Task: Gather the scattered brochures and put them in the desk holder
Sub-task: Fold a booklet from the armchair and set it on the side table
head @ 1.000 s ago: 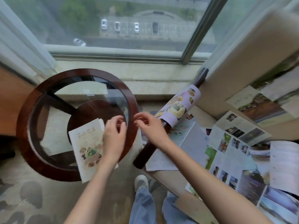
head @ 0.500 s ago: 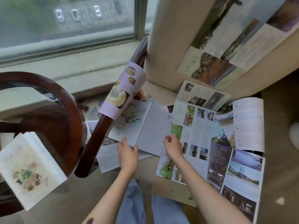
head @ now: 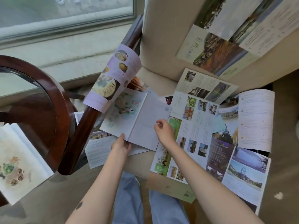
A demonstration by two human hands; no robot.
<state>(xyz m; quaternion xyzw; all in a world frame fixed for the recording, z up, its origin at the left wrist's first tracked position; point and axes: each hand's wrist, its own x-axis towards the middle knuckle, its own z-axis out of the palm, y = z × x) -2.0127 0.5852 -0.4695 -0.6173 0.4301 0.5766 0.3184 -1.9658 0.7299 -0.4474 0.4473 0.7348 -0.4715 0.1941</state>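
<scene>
Several brochures lie scattered over a beige chair seat [head: 155,78]. A pale open brochure [head: 139,117] with a watercolour page lies at the seat's left. My left hand [head: 121,147] grips its near edge, thumb on top. My right hand [head: 165,130] pinches its right page with curled fingers. A lilac food brochure [head: 113,78] is draped over the dark wooden armrest [head: 77,143]. A large photo brochure [head: 194,126] and a white text brochure [head: 255,118] lie to the right. No desk holder is in view.
A round glass table with a dark wooden rim [head: 53,97] stands at the left and carries a white booklet [head: 17,162]. Another brochure [head: 218,46] leans on the chair back. A window sill [head: 64,50] runs behind. My knees in blue jeans [head: 129,199] are below.
The view swung right from the glass table to the chair seat. Both hands left the booklet on the table, reached to the seat, and took hold of the pale open brochure.
</scene>
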